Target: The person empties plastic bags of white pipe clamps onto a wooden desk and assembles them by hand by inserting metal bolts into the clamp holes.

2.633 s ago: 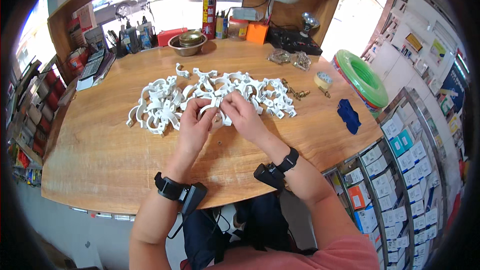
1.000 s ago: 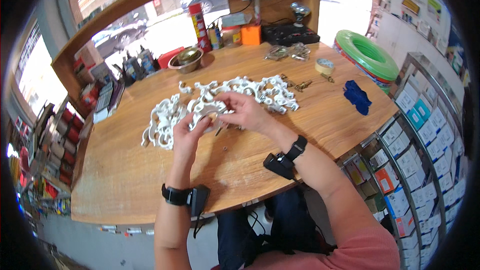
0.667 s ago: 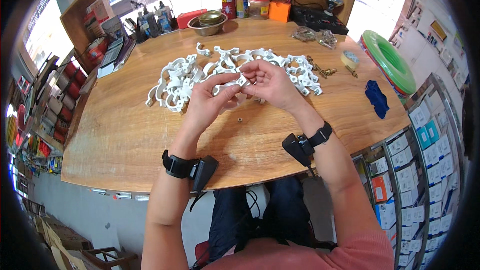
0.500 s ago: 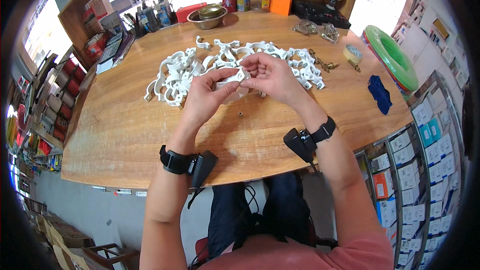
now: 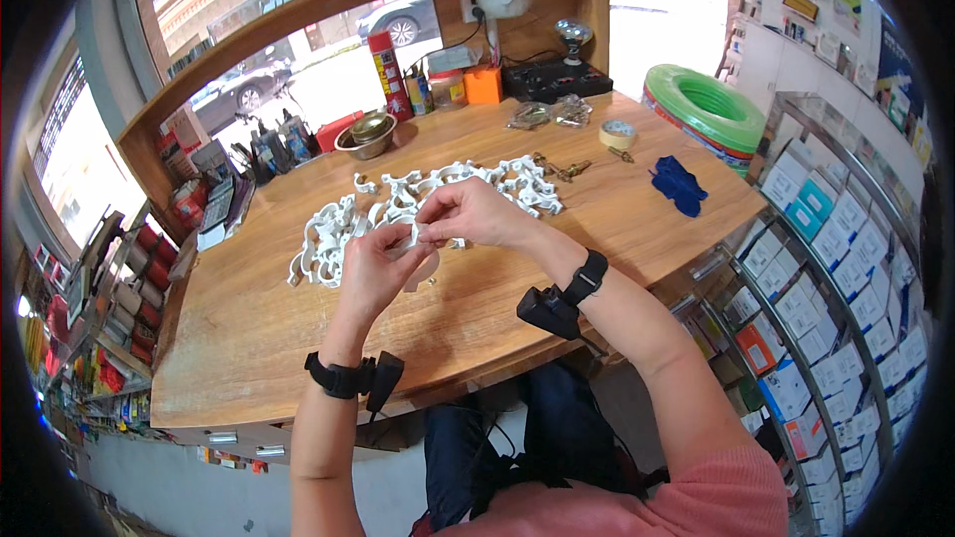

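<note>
Over the near edge of a pile of white plastic pipe clamps [image 5: 323, 241], both my hands meet at one white pipe clamp [image 5: 424, 269]. My left hand [image 5: 370, 276] pinches it from the left. Fingers and thumb of my right hand [image 5: 474, 213] are closed on its upper right end. Part of its curved band shows below the fingers; the rest is covered by them. A small brass-coloured nut [image 5: 433, 281] lies on the table beside the held clamp.
Brass-coloured bolts [image 5: 569, 170], a tape roll [image 5: 618, 131] and a dark blue cloth [image 5: 678, 186] lie on the right. Green coiled hose [image 5: 708, 104] rests at the table's right edge. Metal bowls [image 5: 366, 135] and a red spray can [image 5: 389, 75] stand at the back.
The head view has tilted up and turned, so the table sits differently in the picture. Both hands still hold the pipe clamp together, and it now appears turned with its band hanging lower.
</note>
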`<state>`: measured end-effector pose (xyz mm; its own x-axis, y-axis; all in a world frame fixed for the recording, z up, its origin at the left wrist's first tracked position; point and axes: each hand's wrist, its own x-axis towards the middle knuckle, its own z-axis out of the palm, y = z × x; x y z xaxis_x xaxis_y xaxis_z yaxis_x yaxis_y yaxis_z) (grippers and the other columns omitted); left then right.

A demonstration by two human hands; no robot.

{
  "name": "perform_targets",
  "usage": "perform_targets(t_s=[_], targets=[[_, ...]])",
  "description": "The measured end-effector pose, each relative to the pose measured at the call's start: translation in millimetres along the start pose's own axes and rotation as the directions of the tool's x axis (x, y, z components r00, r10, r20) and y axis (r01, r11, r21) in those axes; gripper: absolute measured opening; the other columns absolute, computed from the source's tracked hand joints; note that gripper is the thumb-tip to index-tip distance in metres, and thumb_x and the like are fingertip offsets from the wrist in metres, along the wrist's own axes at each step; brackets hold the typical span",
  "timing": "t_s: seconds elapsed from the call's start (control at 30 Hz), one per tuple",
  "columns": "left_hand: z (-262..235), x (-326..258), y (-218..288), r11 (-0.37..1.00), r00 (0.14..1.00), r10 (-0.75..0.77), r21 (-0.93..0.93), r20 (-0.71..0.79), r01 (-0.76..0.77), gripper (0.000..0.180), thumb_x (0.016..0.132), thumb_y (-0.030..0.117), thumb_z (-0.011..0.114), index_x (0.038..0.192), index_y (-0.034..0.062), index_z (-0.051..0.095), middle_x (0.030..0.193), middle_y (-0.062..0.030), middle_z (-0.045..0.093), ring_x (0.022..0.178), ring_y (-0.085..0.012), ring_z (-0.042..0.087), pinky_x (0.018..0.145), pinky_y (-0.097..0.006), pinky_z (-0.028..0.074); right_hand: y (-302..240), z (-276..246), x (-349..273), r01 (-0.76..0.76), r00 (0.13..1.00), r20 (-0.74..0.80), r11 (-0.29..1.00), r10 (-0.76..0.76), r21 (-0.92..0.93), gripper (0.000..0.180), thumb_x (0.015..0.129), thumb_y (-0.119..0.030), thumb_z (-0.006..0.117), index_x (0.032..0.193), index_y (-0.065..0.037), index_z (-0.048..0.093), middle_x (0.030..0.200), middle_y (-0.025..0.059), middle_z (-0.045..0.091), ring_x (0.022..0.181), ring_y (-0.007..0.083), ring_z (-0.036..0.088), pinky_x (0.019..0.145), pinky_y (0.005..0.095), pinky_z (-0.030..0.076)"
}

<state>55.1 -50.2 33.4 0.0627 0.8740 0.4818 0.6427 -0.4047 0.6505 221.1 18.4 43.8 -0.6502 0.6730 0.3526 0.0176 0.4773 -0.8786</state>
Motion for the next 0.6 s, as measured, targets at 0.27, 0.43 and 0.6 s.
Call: perform_targets(t_s=[0.27,0.43,0.6], targets=[[5,-43,47,0.992,0.995,-0.078,-0.093,0.054,0.083,0.022,0.075,0.018,0.065,0.085,-0.0021,0.061,0.069,-0.0025,0.06,0.06,-0.0059,0.051,0.052,-0.021,0.042,-43,17,-68,0.32,0.928,-0.068,0.876,-0.366,-0.361,0.013,0.071,-0.007,0.062,0.083,-0.001,0.061,0.079,0.0072,0.06,0.072,0.0178,0.058,0.065,0.0275,0.047],[11,-65,65,0.871,0.993,-0.082,-0.477,0.088,0.114,0.016,0.075,0.014,0.065,0.079,-0.0003,0.06,0.064,0.0,0.058,0.056,-0.0038,0.05,0.049,-0.019,0.04,-100,7,-123,0.457,0.791,-0.14,0.727,-0.596,-0.512,0.018,0.069,-0.006,0.061,0.087,-0.001,0.06,0.084,0.0133,0.06,0.078,0.0239,0.058,0.069,0.031,0.047],[-21,-94,54,0.87,0.992,-0.122,-0.483,-0.025,0.095,0.017,0.075,0.011,0.064,0.086,-0.0012,0.059,0.067,-0.0001,0.058,0.056,-0.0037,0.05,0.05,-0.018,0.041,-157,-82,-272,0.293,0.133,-0.345,0.369,-0.929,-0.882,0.04,0.08,-0.02,0.049,0.112,0.003,0.044,0.101,0.0137,0.054,0.09,0.0216,0.053,0.083,0.0317,0.042]])
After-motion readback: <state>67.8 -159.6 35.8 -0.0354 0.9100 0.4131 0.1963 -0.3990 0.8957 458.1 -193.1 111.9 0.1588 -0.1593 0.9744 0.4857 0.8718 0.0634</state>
